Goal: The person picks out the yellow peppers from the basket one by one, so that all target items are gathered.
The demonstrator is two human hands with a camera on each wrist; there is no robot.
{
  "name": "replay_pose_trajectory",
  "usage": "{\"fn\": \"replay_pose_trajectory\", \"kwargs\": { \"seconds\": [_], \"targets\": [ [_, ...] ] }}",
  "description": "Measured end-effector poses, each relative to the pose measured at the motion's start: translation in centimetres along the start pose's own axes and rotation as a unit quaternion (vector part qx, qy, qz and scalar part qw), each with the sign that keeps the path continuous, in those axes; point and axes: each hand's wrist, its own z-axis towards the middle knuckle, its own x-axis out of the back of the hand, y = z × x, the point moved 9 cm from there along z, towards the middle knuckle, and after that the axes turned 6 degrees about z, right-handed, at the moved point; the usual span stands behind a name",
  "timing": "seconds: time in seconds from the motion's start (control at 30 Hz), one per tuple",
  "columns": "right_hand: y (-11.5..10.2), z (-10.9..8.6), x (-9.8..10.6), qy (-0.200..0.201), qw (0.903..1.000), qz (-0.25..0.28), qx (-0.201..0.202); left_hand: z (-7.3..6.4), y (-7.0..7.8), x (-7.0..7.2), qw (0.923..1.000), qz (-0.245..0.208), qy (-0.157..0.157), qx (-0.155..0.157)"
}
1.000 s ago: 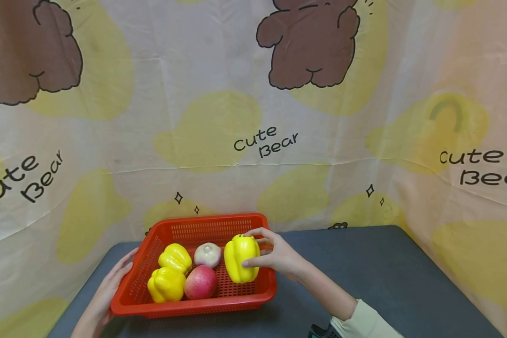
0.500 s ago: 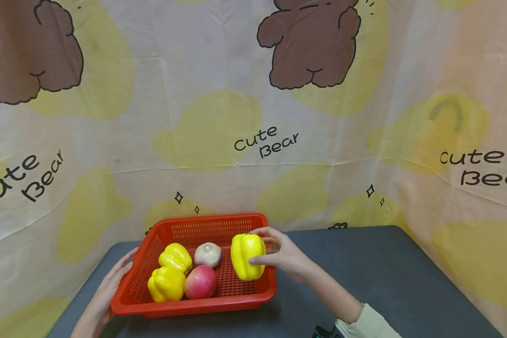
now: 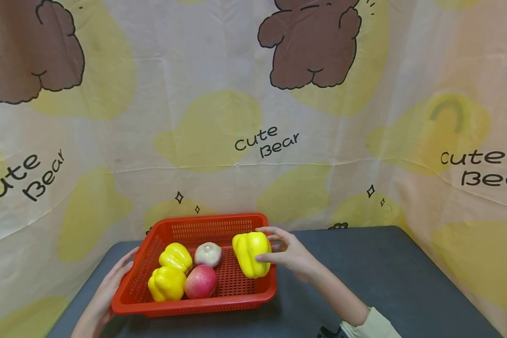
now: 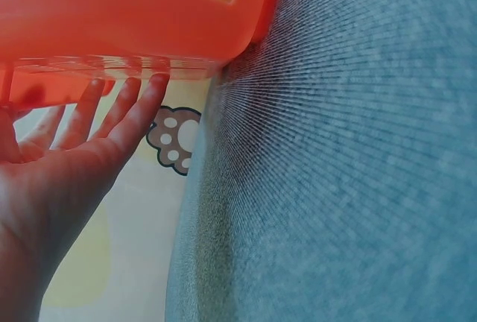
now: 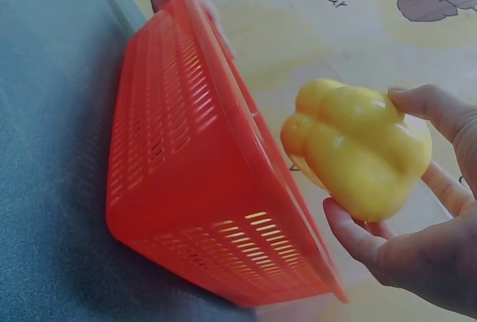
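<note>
My right hand (image 3: 293, 256) holds a yellow bell pepper (image 3: 250, 253) by its side, over the right part of a red plastic basket (image 3: 194, 307). In the right wrist view, thumb and fingers grip the bell pepper (image 5: 358, 147), which hangs tilted and apart from the basket wall (image 5: 186, 210). My left hand (image 3: 110, 286) rests against the basket's left side. Its fingers (image 4: 141, 113) look fairly straight and touch the outer wall in the left wrist view. Inside the basket lie two more yellow bell peppers (image 3: 166, 284), a pinkish-red round fruit (image 3: 201, 281) and a pale bulb (image 3: 208, 254), garlic- or onion-like.
The basket stands on a dark blue-grey table (image 3: 355, 267). A cloth backdrop (image 3: 211, 131) with bears and lettering hangs behind it and along both sides. To the right of the basket the table top stretches on under my right forearm (image 3: 338, 291).
My right hand has moved a little to the right with the bell pepper, which has tilted slightly. The left hand and the basket have stayed in place.
</note>
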Motion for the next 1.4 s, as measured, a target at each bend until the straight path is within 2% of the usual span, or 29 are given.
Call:
{"fn": "replay_pose_trajectory", "kwargs": {
  "seconds": [0.67,0.87,1.4],
  "targets": [
    [0.2,-0.7,1.9,0.022,0.9996,0.006,0.015,0.0,0.2,-0.1,0.9999,0.007,-0.007,-0.005],
    [0.6,-0.9,2.5,0.035,0.9994,0.000,0.008,0.1,0.2,-0.1,0.9999,0.008,-0.008,-0.001],
    [1.3,-1.4,4.1,0.051,0.9984,0.027,0.000,0.1,0.3,-0.1,1.0000,0.007,-0.004,-0.003]
  ]
}}
